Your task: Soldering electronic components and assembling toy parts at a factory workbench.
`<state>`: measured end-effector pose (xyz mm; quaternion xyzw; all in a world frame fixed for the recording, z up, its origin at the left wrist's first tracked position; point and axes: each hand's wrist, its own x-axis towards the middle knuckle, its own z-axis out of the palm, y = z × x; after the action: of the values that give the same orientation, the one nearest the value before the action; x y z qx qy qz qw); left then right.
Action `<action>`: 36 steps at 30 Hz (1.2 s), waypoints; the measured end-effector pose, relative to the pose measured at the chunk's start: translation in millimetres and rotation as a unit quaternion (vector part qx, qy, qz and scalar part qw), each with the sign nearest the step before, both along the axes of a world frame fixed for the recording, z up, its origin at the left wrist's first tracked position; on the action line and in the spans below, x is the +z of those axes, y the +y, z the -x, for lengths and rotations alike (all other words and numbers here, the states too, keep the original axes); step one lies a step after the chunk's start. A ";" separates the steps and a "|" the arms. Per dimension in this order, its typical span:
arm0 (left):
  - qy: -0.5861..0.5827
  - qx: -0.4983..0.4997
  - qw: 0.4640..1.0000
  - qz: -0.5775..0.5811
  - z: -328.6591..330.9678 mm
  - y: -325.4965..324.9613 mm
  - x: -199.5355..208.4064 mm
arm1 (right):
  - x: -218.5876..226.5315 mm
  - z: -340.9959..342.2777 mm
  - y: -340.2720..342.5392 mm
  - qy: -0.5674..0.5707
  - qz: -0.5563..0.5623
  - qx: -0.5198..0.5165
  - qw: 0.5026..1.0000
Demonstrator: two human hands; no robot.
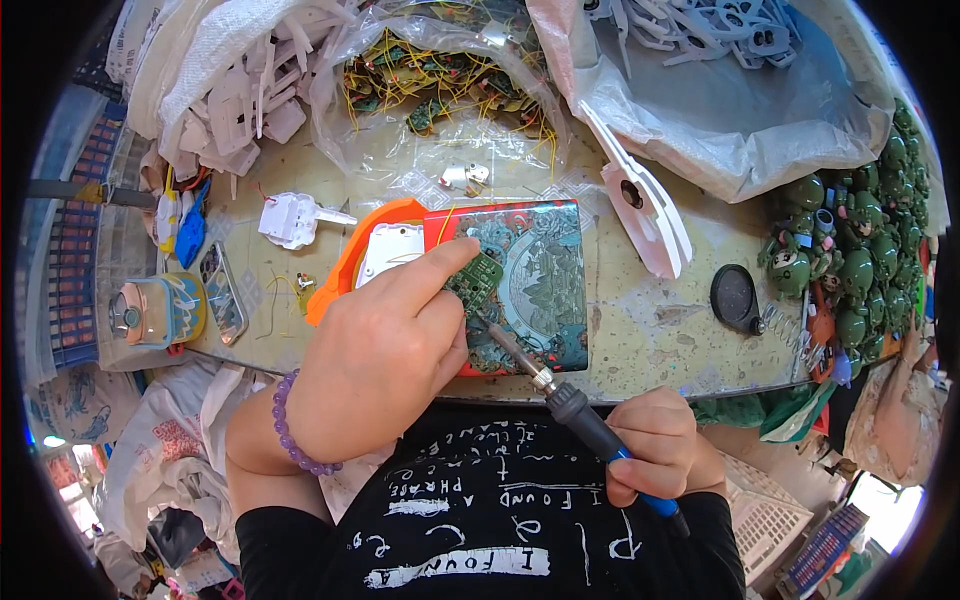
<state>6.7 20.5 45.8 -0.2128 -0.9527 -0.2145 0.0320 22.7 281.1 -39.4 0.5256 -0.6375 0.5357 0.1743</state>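
Fingers (pixel 438 268) closed: left hand (pixel 370 340), circuit board (pixel 484 282); right hand (pixel 652 440), soldering iron (pixel 572 405); orange frame (pixel 337 288) beside, bags (pixel 690 125) behind.

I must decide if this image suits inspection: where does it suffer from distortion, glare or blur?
In the head view, the tabletop bows along its front edge and the picture's corners fall black; in the same view, a bright patch at lower right is blown out white, and the clear plastic bag glints; also there, the soldering iron shows no obvious blur.

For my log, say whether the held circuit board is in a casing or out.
Out: the left hand holds the bare board over a patterned block.
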 end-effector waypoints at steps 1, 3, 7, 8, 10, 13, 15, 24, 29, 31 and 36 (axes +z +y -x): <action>0.000 0.002 1.000 0.001 -0.3 0.0 0.6 | 0.1 0.1 -0.2 0.000 0.001 0.000 1.000; -0.004 0.004 1.000 0.002 -0.8 -0.5 1.8 | 0.5 0.3 -0.4 0.011 0.007 -0.012 1.000; -0.001 0.001 1.000 0.004 0.0 -0.9 0.8 | -3.6 -2.2 2.1 0.029 0.033 -0.045 0.998; 0.000 0.000 1.000 0.003 -0.1 -1.0 1.0 | -3.4 -4.6 3.1 0.023 0.047 -0.077 0.996; 0.000 0.001 1.000 0.009 -0.7 -1.0 2.0 | -3.6 -9.1 6.6 0.020 0.060 -0.110 0.992; -0.006 -0.007 1.000 0.012 -0.4 -2.2 3.3 | -4.1 -14.6 9.6 -0.021 0.093 -0.203 0.975; -0.008 -0.019 1.000 0.014 0.6 -1.2 6.8 | -3.8 -16.3 13.2 -0.041 0.132 -0.223 0.965; 0.045 -0.005 0.998 -0.049 1.6 -5.1 0.6 | 42.9 -29.7 116.3 0.061 0.313 -0.581 0.748; 0.073 0.030 0.996 -0.038 1.6 0.1 -14.6 | 95.3 -59.5 203.9 -0.096 0.365 -0.615 0.692; 0.080 0.031 0.996 -0.039 1.9 2.8 -16.7 | 87.9 -53.5 214.3 -0.142 0.344 -0.611 0.699; 0.088 0.060 0.993 -0.040 1.5 7.6 -18.1 | 48.6 -14.5 189.8 -0.277 0.221 -0.597 0.719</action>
<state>5.1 28.2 27.7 -0.1718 -0.9478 -0.2309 0.1375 37.2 470.8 9.2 -0.1896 -0.7023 0.5681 0.3848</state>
